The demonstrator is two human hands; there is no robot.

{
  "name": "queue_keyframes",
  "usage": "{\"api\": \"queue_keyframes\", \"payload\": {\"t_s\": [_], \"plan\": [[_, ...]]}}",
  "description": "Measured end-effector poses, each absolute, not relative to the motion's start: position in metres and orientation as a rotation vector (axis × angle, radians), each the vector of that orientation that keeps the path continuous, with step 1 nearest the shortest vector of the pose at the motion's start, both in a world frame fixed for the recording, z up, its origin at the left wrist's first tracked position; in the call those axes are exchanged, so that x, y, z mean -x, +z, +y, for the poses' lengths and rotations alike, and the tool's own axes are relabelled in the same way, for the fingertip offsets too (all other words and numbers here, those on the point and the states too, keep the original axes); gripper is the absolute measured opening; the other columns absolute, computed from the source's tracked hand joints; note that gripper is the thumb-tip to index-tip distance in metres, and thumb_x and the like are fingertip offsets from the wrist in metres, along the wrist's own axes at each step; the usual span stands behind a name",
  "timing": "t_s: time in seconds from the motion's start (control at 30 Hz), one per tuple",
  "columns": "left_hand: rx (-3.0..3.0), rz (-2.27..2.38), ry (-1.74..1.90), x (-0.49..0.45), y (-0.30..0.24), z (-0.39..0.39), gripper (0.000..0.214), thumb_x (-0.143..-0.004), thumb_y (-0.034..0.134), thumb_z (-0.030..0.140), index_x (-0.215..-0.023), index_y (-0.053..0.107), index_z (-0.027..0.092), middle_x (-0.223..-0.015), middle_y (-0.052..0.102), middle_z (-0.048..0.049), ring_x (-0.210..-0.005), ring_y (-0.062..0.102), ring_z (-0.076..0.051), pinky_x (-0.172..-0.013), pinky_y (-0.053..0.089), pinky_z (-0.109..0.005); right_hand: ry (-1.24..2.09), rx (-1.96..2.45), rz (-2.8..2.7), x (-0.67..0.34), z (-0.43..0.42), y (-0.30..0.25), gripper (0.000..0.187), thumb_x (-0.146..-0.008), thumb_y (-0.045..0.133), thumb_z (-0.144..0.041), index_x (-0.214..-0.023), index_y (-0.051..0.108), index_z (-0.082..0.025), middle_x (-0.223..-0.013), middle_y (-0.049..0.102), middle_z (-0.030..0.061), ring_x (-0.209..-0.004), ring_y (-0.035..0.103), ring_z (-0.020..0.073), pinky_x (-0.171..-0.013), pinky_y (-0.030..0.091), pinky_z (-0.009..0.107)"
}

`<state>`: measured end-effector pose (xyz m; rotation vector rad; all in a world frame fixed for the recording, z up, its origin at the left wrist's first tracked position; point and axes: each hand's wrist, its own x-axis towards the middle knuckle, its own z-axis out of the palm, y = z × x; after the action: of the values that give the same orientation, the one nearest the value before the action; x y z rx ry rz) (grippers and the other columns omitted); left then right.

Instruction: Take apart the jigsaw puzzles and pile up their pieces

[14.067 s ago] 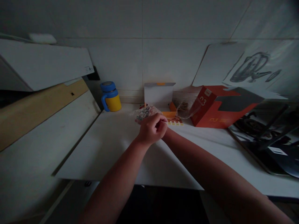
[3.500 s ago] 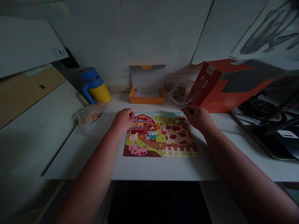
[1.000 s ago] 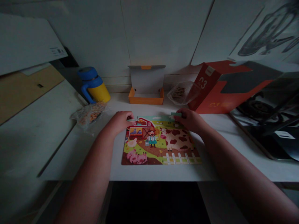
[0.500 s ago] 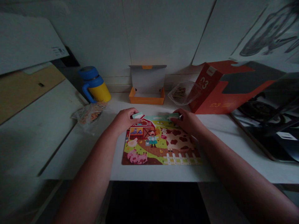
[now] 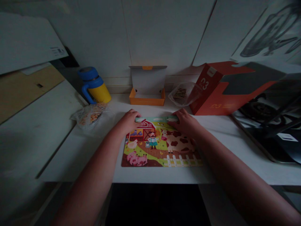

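Note:
A colourful farm jigsaw puzzle (image 5: 161, 144) lies flat on the white counter (image 5: 150, 174), showing a red barn, a cow, pigs and a fence. My left hand (image 5: 128, 121) curls over the puzzle's far left corner, fingers gripping its top edge. My right hand (image 5: 185, 121) grips the far right part of the same edge. The top strip of the puzzle (image 5: 156, 119) runs between both hands and looks slightly lifted off the counter.
An open orange box (image 5: 147, 91) stands against the wall behind the puzzle. A blue and yellow mug (image 5: 95, 86) and a clear bag of pieces (image 5: 90, 114) sit left. Another bag (image 5: 182, 93) and a red carton (image 5: 225, 91) sit right, beside a dark stove (image 5: 270, 125).
Since a second ago both hands have slid inward along the puzzle's far edge and closed on it. The puzzle has shifted slightly toward me.

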<state>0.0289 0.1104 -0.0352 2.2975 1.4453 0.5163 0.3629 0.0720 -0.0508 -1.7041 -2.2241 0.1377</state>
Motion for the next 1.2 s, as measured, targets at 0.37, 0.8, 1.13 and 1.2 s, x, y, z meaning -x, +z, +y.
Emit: {"api": "queue_keyframes", "payload": {"t_s": [0.37, 0.8, 1.13, 1.2], "plan": [[-2.116, 1.45, 0.534, -0.029, -0.042, 0.118, 0.046, -0.069, 0.091, 0.037, -0.103, 0.064, 0.02, -0.102, 0.069, -0.0049, -0.09, 0.065, -0.023, -0.078, 0.049, -0.033, 0.374, 1.665, -2.068, -0.36, 0.073, -0.046, 0.05, -0.082, 0.081, -0.047, -0.119, 0.058, -0.02, -0.099, 0.07, 0.0092, -0.08, 0.066, 0.0251, -0.071, 0.05, 0.034], [-1.907, 1.43, 0.575, -0.026, -0.027, 0.109, 0.033, -0.075, 0.082, 0.043, -0.097, 0.074, 0.02, -0.092, 0.077, -0.0048, -0.086, 0.07, -0.025, -0.075, 0.051, -0.033, 0.517, 1.636, -1.931, -0.358, 0.071, -0.037, 0.025, -0.095, 0.064, -0.043, -0.109, 0.071, -0.022, -0.094, 0.078, 0.006, -0.08, 0.069, 0.023, -0.071, 0.047, 0.032], [-1.696, 1.274, 0.796, -0.034, -0.025, 0.105, 0.036, -0.084, 0.076, 0.05, -0.101, 0.071, 0.019, -0.1, 0.079, -0.0041, -0.088, 0.071, -0.022, -0.079, 0.053, -0.032, 0.53, 1.428, -2.099, -0.338, 0.063, -0.036, 0.025, -0.101, 0.059, -0.043, -0.107, 0.072, -0.022, -0.101, 0.077, 0.0064, -0.087, 0.069, 0.0227, -0.078, 0.05, 0.032], [-1.743, 1.205, 0.758, -0.044, -0.028, 0.103, 0.036, -0.086, 0.076, 0.051, -0.101, 0.071, 0.019, -0.097, 0.078, -0.0029, -0.087, 0.07, -0.022, -0.078, 0.053, -0.032, 0.464, 1.422, -2.131, -0.336, 0.066, -0.04, 0.026, -0.101, 0.059, -0.043, -0.11, 0.072, -0.021, -0.105, 0.076, 0.0085, -0.093, 0.069, 0.0249, -0.084, 0.051, 0.034]]}}
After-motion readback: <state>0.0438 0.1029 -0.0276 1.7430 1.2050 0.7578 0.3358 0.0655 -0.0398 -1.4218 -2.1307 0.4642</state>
